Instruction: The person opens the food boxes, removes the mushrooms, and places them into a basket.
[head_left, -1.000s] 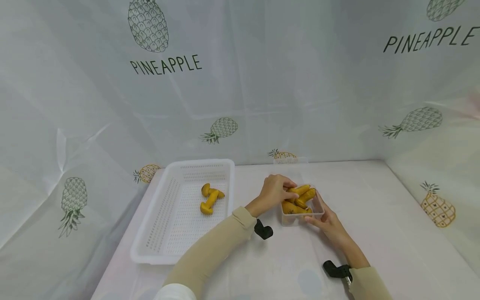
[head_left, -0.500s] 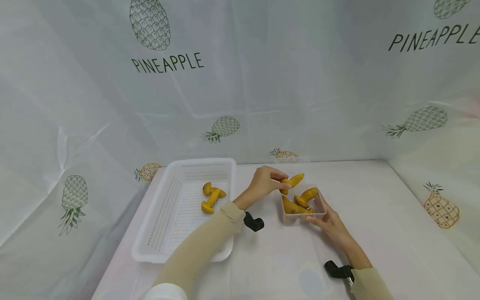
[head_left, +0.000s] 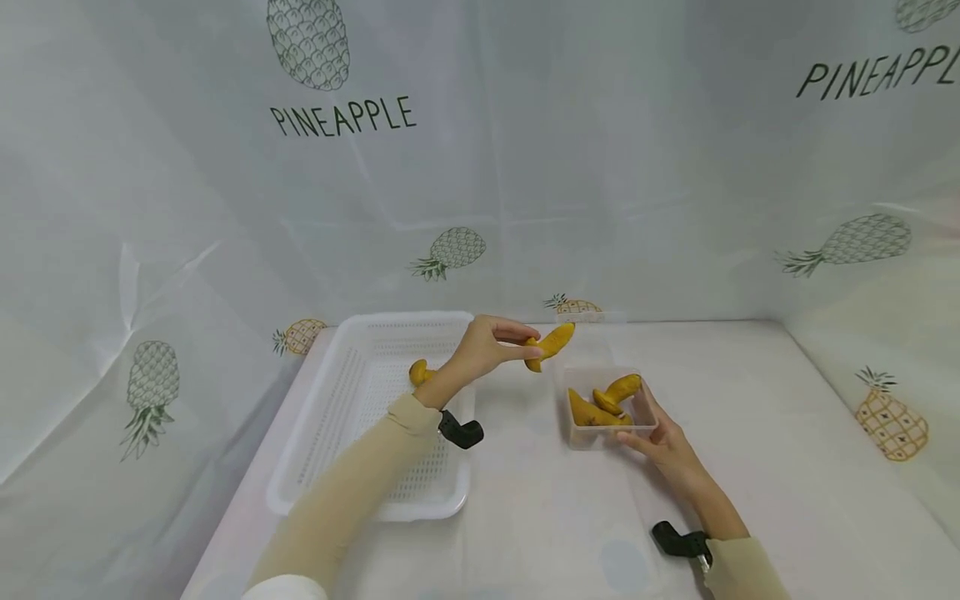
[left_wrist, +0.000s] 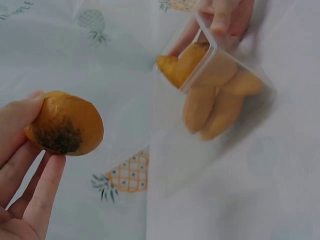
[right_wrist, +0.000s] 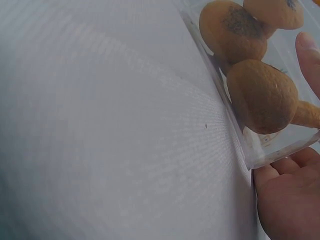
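Observation:
My left hand (head_left: 483,346) pinches a yellow mushroom (head_left: 555,340) by its cap in the air, between the basket and the clear plastic box (head_left: 588,440). In the left wrist view the mushroom's rounded cap (left_wrist: 75,117), with a dark patch, faces the camera, thumb and fingertips at its side. My right hand (head_left: 671,454) grips the box at its right side, thumb by the near corner and fingers around the outer wall. Several mushrooms lie inside; one mushroom (head_left: 618,392) rests on top. The right wrist view shows their brown-yellow caps (right_wrist: 262,95) through the wall.
A white perforated basket (head_left: 442,507) stands on the left, with a mushroom (head_left: 420,372) in it, partly hidden behind my left forearm. Behind the box lies its clear lid (head_left: 592,333). A sheet (head_left: 630,167) printed with pineapples hangs along the table's back.
My left hand has lifted a mushroom out of the box and carried it left and up, toward the basket. The right hand keeps its hold on the box.

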